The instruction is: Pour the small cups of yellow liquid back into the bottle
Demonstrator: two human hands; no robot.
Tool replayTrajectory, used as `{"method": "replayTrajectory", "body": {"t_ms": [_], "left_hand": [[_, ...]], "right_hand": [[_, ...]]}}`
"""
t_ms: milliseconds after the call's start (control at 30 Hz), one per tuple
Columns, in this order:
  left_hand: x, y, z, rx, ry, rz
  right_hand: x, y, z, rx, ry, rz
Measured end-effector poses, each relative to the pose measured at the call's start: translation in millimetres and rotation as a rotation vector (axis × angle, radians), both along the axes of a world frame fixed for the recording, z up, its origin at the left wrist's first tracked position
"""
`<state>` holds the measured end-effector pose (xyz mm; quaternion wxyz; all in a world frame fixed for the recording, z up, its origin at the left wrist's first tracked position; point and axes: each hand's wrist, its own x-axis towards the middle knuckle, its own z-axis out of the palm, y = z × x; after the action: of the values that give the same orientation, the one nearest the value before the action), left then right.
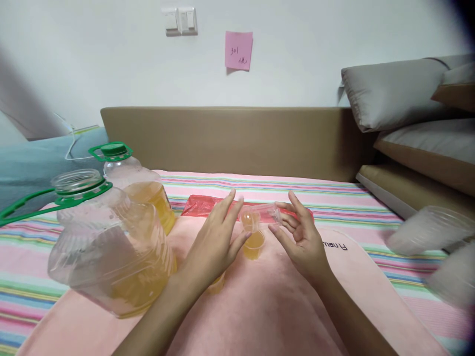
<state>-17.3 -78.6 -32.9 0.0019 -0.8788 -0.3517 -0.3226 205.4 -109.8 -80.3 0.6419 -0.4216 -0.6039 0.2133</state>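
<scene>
A clear plastic cup [262, 216] lies sideways in the air between my hands. My right hand [306, 235] has its thumb and a fingertip at the cup's right end, with the other fingers partly spread. Beside the cup's left end, my left hand [221, 227] is open, its fingers apart and nothing in its grip. Just below the held cup, a small cup of yellow liquid [254, 245] stands on the pink cloth [274, 306]. Another cup of yellow liquid [216, 285] is partly hidden by my left forearm.
An uncapped jug [111, 262] of yellow liquid stands at the left, before a green-capped jug [146, 190]. Red plastic [196, 205] lies behind my hands. Stacked clear cups [426, 230] are at the right, near grey cushions [397, 91]. A brown board [230, 141] stands behind.
</scene>
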Motion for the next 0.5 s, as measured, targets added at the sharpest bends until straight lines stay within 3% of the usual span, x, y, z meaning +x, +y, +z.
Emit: {"method": "replayTrajectory", "body": {"t_ms": [300, 500], "left_hand": [[-1.0, -0.2, 2.2, 0.021, 0.054, 0.011], [-2.3, 4.3, 3.1, 0.042, 0.06, 0.012]], "right_hand": [[-2.5, -1.2, -2.3, -0.009, -0.011, 0.025], [-6.9, -2.2, 2.7, 0.094, -0.022, 0.033]]}}
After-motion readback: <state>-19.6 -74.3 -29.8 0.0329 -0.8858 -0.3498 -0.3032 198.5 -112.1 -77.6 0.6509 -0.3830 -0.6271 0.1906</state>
